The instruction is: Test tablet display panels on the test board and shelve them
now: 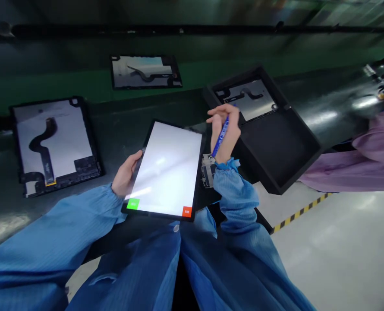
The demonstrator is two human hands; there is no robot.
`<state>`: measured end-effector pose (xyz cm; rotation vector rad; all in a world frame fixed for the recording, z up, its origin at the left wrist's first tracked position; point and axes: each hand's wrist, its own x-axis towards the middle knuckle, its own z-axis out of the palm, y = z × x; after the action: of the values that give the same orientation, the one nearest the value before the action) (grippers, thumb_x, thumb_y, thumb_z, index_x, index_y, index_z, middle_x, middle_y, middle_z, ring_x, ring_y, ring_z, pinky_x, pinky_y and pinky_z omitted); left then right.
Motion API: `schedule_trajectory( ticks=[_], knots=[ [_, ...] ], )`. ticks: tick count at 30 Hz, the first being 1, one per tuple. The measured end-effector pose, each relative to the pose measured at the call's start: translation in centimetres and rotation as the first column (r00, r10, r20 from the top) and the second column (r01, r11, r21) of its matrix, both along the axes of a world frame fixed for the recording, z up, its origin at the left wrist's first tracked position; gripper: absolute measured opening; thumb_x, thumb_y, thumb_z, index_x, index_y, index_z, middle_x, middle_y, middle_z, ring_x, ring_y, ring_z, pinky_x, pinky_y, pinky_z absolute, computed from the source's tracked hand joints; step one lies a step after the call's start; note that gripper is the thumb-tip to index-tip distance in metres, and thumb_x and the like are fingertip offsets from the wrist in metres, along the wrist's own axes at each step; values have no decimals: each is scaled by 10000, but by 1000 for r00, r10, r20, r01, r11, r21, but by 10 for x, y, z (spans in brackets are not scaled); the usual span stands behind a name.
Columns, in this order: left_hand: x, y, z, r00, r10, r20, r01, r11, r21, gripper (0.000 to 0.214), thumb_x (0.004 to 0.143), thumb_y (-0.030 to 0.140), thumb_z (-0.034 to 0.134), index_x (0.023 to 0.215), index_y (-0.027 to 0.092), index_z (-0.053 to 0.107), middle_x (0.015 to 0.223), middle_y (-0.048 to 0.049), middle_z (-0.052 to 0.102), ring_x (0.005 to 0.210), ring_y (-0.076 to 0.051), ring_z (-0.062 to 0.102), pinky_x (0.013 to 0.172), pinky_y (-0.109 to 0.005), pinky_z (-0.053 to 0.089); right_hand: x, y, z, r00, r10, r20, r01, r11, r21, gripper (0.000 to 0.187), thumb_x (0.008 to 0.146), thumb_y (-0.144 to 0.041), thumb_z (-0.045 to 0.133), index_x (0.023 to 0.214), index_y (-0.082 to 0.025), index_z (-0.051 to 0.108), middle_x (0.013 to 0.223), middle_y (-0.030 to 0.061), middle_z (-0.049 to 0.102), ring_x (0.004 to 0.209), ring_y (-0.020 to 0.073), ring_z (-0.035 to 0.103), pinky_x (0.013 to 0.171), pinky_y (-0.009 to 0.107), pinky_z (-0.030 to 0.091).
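My left hand [124,173] grips the left edge of a black-framed tablet [166,168]. Its bright white screen shows a green button at the lower left and an orange-red button at the lower right. My right hand [222,129] is raised just right of the tablet, holding a blue pen [220,137] between its fingers, with the tip hidden in my hand. Below that hand, a small metal-and-circuit part [207,170] lies on the dark bench beside the tablet. Both my sleeves are blue and cuffed.
Open tablet back panels with black flex cables lie at the left [54,144] and far side [146,72] of the dark bench. A black tray [269,134] holds another panel. A co-worker's lilac sleeve [357,160] is at the right, above a floor with yellow-black tape [298,212].
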<state>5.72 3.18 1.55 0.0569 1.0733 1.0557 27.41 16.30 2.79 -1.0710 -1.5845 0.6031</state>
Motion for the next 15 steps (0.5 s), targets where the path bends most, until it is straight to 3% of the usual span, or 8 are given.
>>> schedule_trajectory(
  ticks=[2, 4, 7, 8, 10, 12, 14, 15],
  knots=[
    [2, -2, 1, 999, 25, -24, -25, 1000, -9, 479, 1010, 339, 312, 1223, 68, 644, 599, -32, 717, 614, -243, 740, 664, -353, 629, 3, -12, 15, 996, -54, 75, 45, 992, 115, 194, 1009, -361, 435, 1135, -227, 496, 1175, 96, 652, 1009, 195, 665, 982, 408, 523],
    [5, -4, 2, 998, 40, -57, -41, 999, -19, 501, 989, 386, 337, 1201, 73, 666, 663, -61, 740, 679, -269, 752, 667, -373, 630, 3, -28, 26, 955, 88, 285, -141, 975, 171, 270, 989, -401, 492, 1189, -221, 512, 1256, 96, 642, 1162, 216, 632, 1080, 438, 476],
    [8, -5, 1, 993, 51, -107, -52, 999, -6, 501, 962, 402, 377, 1215, 89, 674, 811, -91, 774, 820, -298, 758, 722, -386, 630, -4, -53, 27, 672, 418, 612, -531, 848, 3, 605, 842, -563, 682, 1310, -215, 518, 1436, 95, 564, 1428, 341, 423, 1192, 584, 335],
    [9, -6, 1, 992, 55, -112, -55, 998, 5, 498, 958, 401, 383, 1221, 93, 673, 848, -93, 778, 862, -303, 754, 745, -389, 628, -8, -61, 22, 584, 464, 665, -579, 813, -59, 721, 797, -605, 712, 1362, -214, 494, 1510, 102, 497, 1477, 376, 335, 1196, 627, 301],
    [10, -6, 1, 989, 77, -125, -76, 997, 19, 490, 952, 389, 390, 1224, 95, 674, 884, -91, 780, 906, -305, 748, 772, -390, 625, -15, -76, 5, 501, 475, 723, -590, 799, -115, 761, 790, -628, 708, 1390, -214, 490, 1578, 110, 406, 1511, 395, 246, 1190, 661, 285],
    [12, -6, 0, 982, 118, -148, -117, 993, 15, 477, 948, 370, 400, 1220, 90, 674, 886, -86, 782, 904, -297, 749, 770, -380, 626, -20, -89, -13, 523, 409, 748, -571, 819, -49, 491, 881, -526, 658, 1246, -202, 602, 1527, 105, 483, 1483, 344, 342, 1195, 599, 334],
    [12, -6, 0, 975, 161, -157, -161, 987, 9, 462, 946, 355, 409, 1211, 86, 675, 863, -79, 783, 872, -285, 754, 745, -361, 630, -20, -99, -27, 609, 310, 730, -538, 838, 93, 185, 958, -344, 601, 1030, -191, 675, 1387, 93, 628, 1374, 263, 519, 1152, 453, 453],
    [12, -6, -1, 974, 174, -145, -175, 985, 7, 455, 947, 350, 411, 1205, 86, 677, 842, -73, 782, 848, -279, 757, 726, -351, 631, -18, -103, -30, 660, 268, 702, -513, 843, 160, 124, 967, -271, 585, 962, -193, 681, 1319, 85, 677, 1295, 228, 595, 1101, 383, 509]
  ],
)
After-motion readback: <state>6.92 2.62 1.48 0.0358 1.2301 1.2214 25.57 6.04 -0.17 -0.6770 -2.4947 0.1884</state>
